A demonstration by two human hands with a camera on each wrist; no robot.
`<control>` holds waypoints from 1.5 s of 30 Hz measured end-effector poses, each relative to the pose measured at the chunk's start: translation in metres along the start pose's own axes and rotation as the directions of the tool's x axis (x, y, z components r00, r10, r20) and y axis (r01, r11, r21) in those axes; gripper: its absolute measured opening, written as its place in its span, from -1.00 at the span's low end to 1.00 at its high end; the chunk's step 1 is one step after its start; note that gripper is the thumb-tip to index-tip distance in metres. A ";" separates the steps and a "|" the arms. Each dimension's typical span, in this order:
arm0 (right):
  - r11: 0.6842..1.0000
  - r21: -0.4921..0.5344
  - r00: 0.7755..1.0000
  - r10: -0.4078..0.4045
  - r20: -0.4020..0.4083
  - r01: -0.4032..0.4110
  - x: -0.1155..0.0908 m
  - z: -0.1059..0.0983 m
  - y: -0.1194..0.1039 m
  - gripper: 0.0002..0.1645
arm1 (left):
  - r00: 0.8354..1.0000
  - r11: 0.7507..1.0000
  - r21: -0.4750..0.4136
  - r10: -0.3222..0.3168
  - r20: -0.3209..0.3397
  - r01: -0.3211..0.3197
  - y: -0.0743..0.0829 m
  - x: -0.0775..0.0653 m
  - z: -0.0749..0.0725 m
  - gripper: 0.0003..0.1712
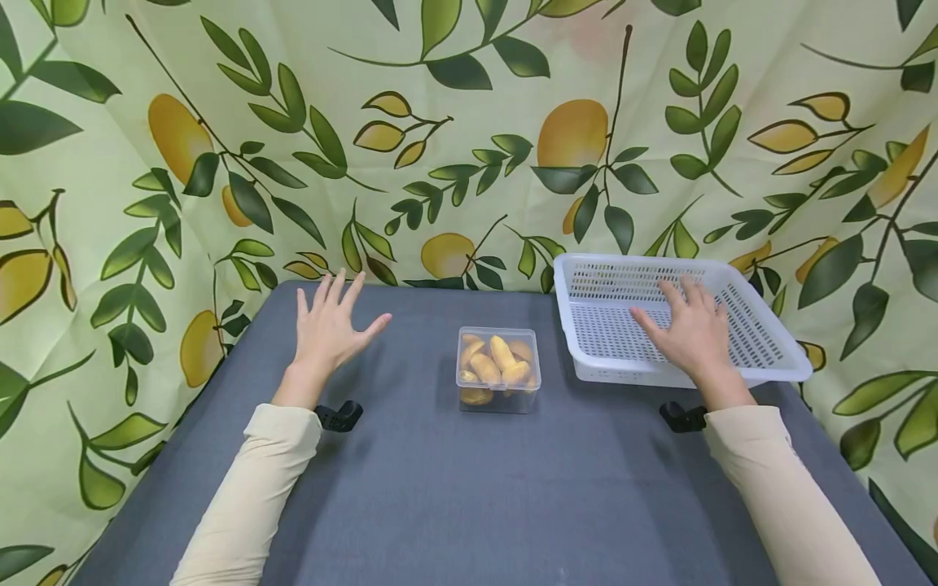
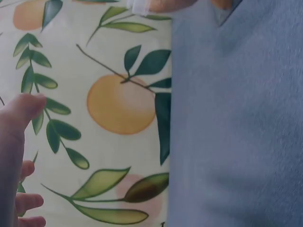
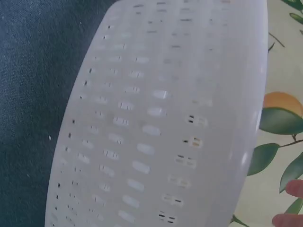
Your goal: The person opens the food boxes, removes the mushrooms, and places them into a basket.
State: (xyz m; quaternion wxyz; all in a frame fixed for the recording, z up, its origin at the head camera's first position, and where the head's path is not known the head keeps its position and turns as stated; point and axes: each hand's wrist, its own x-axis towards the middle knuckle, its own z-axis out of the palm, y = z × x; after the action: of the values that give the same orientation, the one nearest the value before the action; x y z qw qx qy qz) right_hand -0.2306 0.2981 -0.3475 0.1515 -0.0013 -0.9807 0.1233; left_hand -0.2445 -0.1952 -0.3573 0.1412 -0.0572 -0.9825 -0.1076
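My left hand (image 1: 327, 330) is raised over the left side of the table, fingers spread and straight, holding nothing. Its thumb (image 2: 28, 109) and some fingertips show at the left edge of the left wrist view. My right hand (image 1: 692, 334), also with fingers extended and nothing in it, overlaps the white perforated plastic basket (image 1: 615, 374) in the head view. Close up in the right wrist view is the basket's slotted side wall (image 3: 142, 118). Between the hands, a small clear plastic box (image 1: 498, 404) holds several yellow-brown, rounded pieces (image 1: 501, 354), like small mushrooms or potatoes.
A dark grey-blue cloth (image 1: 469, 488) covers the table. Behind it and at both sides hangs a fabric backdrop (image 1: 484, 106) printed with leaves and orange fruit. The basket stands at the back right, reaching the table's edge. Black wrist devices (image 1: 340, 417) sit at both cuffs.
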 end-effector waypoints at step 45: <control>0.798 0.409 0.895 -0.368 -0.253 0.444 -0.066 0.048 -0.096 -0.42 | 0.974 0.820 -0.558 0.207 0.088 -0.124 0.070 -0.059 0.062 -0.25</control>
State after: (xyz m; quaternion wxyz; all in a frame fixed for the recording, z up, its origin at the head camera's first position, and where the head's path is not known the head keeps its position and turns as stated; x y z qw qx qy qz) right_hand -0.1790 0.1912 -0.3881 0.2488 0.2352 -0.8856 0.3139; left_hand -0.1945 -0.1183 -0.4190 0.0561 -0.1880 -0.9090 -0.3676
